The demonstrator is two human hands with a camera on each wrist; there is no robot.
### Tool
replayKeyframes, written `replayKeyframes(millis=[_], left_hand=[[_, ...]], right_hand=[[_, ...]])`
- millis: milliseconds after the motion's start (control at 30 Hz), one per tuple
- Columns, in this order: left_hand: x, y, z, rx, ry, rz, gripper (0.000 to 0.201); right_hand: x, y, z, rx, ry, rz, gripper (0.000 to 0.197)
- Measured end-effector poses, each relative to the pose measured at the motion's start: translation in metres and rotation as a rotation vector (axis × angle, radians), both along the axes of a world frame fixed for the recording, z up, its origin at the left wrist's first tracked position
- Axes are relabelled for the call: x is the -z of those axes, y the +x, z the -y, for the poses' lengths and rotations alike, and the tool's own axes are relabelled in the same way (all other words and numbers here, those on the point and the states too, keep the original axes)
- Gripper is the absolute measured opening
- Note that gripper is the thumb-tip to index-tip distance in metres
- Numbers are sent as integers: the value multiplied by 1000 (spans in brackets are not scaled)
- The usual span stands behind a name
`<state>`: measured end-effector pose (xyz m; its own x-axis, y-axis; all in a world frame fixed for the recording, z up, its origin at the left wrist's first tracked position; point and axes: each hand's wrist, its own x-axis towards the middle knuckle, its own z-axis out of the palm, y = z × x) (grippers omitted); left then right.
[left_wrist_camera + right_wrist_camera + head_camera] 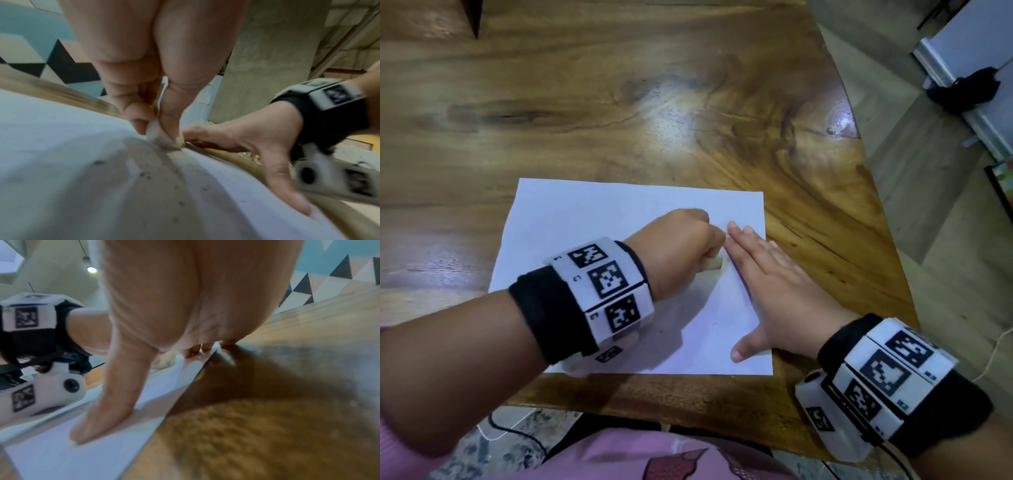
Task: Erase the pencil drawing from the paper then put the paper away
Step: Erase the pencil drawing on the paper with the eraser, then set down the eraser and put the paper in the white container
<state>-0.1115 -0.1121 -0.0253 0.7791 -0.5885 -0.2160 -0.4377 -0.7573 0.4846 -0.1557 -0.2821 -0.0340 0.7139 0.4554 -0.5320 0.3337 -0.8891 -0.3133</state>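
Left hand (681, 246) pinched the eraser (714, 263) down on the paper (592, 219), which lay on the tabletop (688, 102); right hand (774, 291), just beside the eraser, pressed flat, fingers straight.

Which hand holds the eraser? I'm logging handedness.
The left hand: it pinches the eraser against the paper, while the right hand lies flat, holding the sheet down.
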Motion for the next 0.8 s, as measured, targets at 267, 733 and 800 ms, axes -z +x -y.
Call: replayKeyframes(millis=[267,733,800], left_hand=[[-6,-9,-18,159,132,-97,7],[-30,99,-78,-536,-7,92,12],[-25,111,-74,-549,17,77,11]], right_hand=[[1,0,0,-11,-11,0,144],[2,1,-2,-11,-33,-18,143],[1,1,-2,-18,-29,-15,141]])
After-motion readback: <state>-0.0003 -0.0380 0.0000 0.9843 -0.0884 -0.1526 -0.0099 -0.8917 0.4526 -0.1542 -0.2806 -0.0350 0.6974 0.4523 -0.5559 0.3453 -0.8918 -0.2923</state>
